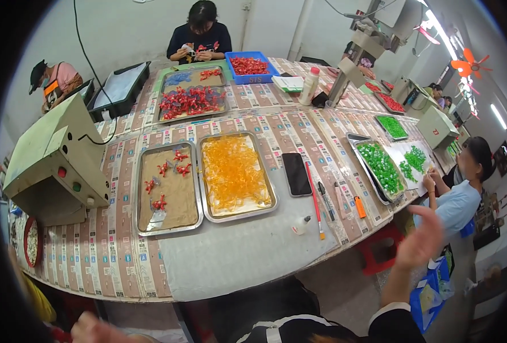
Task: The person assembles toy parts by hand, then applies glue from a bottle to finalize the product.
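Note:
My right hand (422,239) is raised beyond the table's right front edge, blurred, with its fingers partly spread and nothing visible in it. Low at the left edge of the view, below the table, my left hand (96,330) is smeared and cut off, so its fingers cannot be read. In front of me on the table lie two metal trays. One tray (143,224) has a brown lining and several small red plastic figures (159,203). The other tray (273,203) is filled with translucent orange-yellow plastic pieces (233,171).
A grey sheet (236,260) covers the front of the table. Right of the trays lie a black phone (296,174), a red-handled brush (315,200), pens, an orange lighter (359,207) and a small bottle (302,225). A metal machine housing (65,166) stands left. Co-workers sit around the table.

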{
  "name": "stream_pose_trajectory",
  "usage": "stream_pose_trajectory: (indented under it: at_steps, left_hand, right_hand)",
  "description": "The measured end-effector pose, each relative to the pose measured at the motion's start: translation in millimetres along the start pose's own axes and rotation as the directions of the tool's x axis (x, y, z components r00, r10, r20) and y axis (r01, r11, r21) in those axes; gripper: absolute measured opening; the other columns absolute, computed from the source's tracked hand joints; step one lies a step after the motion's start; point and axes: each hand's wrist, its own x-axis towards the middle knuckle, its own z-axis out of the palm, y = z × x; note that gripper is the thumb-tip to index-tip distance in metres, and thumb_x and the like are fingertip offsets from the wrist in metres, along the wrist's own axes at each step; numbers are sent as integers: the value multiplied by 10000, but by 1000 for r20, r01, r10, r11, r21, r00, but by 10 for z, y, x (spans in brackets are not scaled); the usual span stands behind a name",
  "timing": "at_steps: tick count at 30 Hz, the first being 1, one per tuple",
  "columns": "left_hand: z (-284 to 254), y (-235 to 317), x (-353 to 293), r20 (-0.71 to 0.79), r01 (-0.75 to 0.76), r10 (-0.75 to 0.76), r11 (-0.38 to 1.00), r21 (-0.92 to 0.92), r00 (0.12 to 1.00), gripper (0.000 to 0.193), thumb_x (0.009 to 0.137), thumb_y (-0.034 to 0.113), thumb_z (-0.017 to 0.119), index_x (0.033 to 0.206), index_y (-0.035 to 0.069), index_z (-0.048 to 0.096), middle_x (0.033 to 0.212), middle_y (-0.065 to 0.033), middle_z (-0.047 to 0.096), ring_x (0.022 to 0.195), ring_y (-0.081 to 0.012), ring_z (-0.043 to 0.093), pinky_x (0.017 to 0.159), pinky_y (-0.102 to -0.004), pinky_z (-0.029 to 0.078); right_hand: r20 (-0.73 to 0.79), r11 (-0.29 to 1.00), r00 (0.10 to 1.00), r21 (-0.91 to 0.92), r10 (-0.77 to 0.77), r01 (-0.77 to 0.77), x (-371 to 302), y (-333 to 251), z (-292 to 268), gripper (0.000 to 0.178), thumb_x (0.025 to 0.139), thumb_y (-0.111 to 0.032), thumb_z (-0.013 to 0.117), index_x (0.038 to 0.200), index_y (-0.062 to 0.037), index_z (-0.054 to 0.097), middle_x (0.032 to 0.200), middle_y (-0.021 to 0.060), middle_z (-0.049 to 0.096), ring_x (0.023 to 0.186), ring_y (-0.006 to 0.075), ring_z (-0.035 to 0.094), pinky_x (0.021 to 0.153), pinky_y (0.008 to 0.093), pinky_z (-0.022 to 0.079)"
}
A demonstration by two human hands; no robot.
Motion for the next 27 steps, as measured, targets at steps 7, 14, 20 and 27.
stream_pose_trajectory:
  at_steps: [7, 14, 20, 27]
  left_hand:
    - [-218, -653, -971, -476, 760, -604, 399, 514, 639, 184, 796, -6, 423, 924, -55, 546, 870, -106, 587, 849, -174, 547, 785, -275, 405]
    - [-807, -1633, -1304, -456, 753, -761, 65, 654, 462, 183, 802, 126, 513, 943, 24, 568, 851, -146, 596, 780, -219, 584, 686, -282, 439]
    - [-936, -2418, -1342, -381, 424, -594, -74, 903, 708, 218, 739, 97, 530, 947, 51, 575, 969, -138, 550, 879, -323, 514, 744, -377, 423]
    - [-1119, -2598, -1507, -215, 236, -701, -68, 969, 680, 218, 693, 52, 550, 911, 42, 538, 856, -130, 556, 756, -273, 553, 672, -377, 444]
  right_hand:
    - [560, 367, 337, 62, 757, -928, -1518, 446, 585, 622, 670, -39, 630, 1211, -7, 326, 1075, 97, 470, 998, 174, 449, 844, 271, 353]
    - [493, 450, 385, -15, 780, -893, -1983, 626, 938, 463, 708, -11, 587, 1127, 18, 393, 992, 91, 498, 876, 150, 501, 762, 274, 418]
    - [453, 364, 390, 147, 802, -920, -1992, 527, 1057, 216, 771, 18, 517, 976, 25, 449, 889, 53, 506, 795, 104, 505, 736, 241, 440]
    - [380, 353, 374, 125, 846, -927, -1929, 491, 1123, 221, 775, 1, 528, 977, 38, 449, 867, 50, 504, 791, 107, 499, 734, 235, 428]
